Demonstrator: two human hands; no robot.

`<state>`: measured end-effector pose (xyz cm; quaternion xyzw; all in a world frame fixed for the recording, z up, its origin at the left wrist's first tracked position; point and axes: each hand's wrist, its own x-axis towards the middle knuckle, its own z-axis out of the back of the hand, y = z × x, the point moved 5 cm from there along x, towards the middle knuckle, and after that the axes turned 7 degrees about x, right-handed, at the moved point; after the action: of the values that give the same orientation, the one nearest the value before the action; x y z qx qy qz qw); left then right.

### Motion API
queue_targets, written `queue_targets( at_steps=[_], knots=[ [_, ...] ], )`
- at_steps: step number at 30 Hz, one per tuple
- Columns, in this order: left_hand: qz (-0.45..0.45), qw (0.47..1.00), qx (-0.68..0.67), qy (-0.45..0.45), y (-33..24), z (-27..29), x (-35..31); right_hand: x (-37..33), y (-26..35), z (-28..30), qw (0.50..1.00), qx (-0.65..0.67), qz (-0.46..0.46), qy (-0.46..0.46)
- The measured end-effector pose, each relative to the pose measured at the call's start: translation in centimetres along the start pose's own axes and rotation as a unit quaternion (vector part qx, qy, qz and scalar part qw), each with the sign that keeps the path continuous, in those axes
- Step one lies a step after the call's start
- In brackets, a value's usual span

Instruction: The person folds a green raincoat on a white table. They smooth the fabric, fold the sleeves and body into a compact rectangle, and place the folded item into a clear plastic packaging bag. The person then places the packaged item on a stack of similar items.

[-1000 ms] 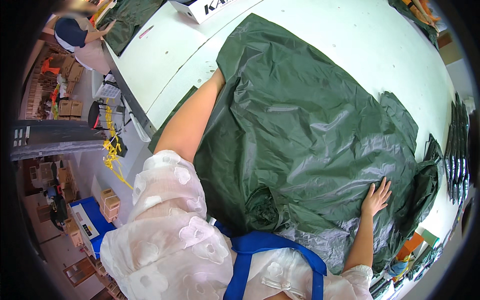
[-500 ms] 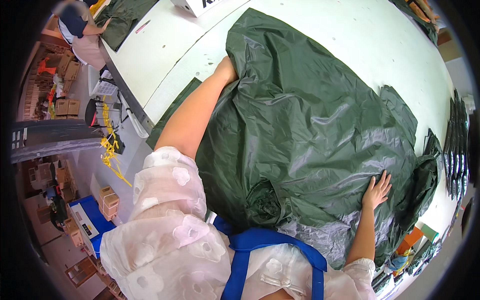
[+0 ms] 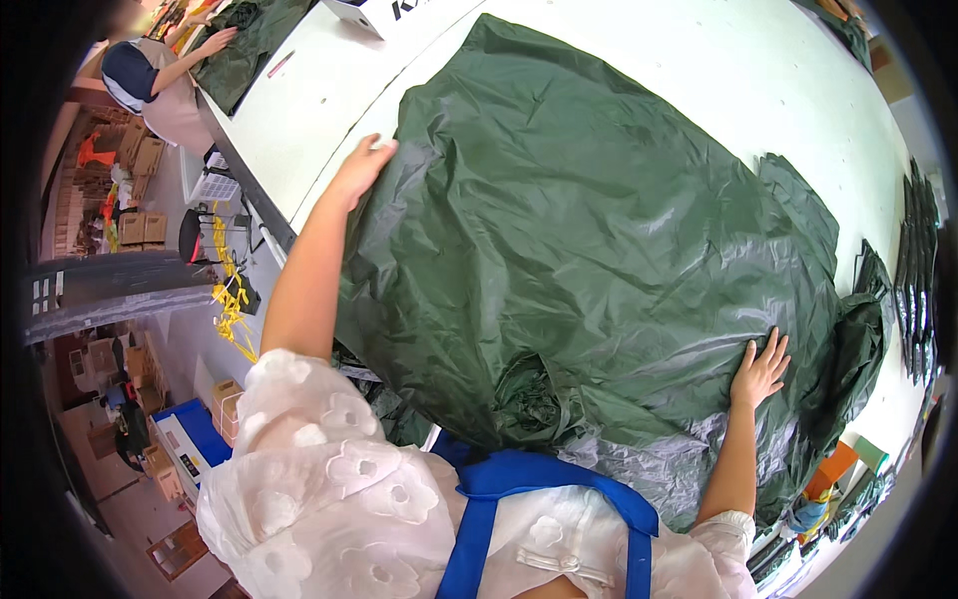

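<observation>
A large dark green raincoat-like garment of thin, shiny fabric lies wrinkled over the white table in front of me. Close to my body its cloth bunches into a round gathered opening. At the garment's upper left edge is my left hand, its fingers a little apart and nothing visibly gripped. My right hand rests flat on the right side of the fabric with fingers spread. More dark green cloth shows beneath my left arm.
On the white table lie a red pen-like tool and a white box. A person handles green fabric at the far left. Dark packed bundles line the right edge. Yellow straps hang beside the table.
My left hand has come out from the fold and moved left. The garment's left side now lies spread out flatter and further left. My right hand stays flat in nearly the same place.
</observation>
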<state>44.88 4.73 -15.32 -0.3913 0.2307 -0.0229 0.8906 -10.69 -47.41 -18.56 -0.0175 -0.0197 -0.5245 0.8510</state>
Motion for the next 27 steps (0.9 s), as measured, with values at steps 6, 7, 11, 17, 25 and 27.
queue_targets(
  at_steps=[6, 7, 11, 17, 25, 27],
  knots=[
    [0.037, 0.995, -0.026, 0.088, -2.5, 0.5, 1.9, 0.3, -0.1, 0.0, 1.0, 0.004, -0.004, 0.006],
    [0.026, 0.997, 0.075, -0.008, -1.5, 2.8, 3.2, 0.3, -0.1, 0.0, 1.0, 0.006, -0.001, 0.005],
    [-0.126, 0.874, 0.372, -0.284, -5.4, 3.9, 0.5, 0.2, -0.1, 0.0, 1.0, 0.005, -0.002, 0.002],
    [-0.189, 0.847, 0.49, -0.088, -1.8, -9.7, -5.8, 0.1, -0.1, -0.1, 1.0, -0.004, 0.0, 0.007],
    [-0.175, 0.842, 0.498, -0.112, -2.7, -9.2, -2.8, 0.8, 0.2, -0.2, 1.0, 0.011, 0.0, 0.0],
    [-0.227, 0.864, 0.425, -0.146, -4.0, -11.1, -7.0, 0.8, -0.3, -0.3, 1.0, 0.003, -0.015, 0.006]
  ],
)
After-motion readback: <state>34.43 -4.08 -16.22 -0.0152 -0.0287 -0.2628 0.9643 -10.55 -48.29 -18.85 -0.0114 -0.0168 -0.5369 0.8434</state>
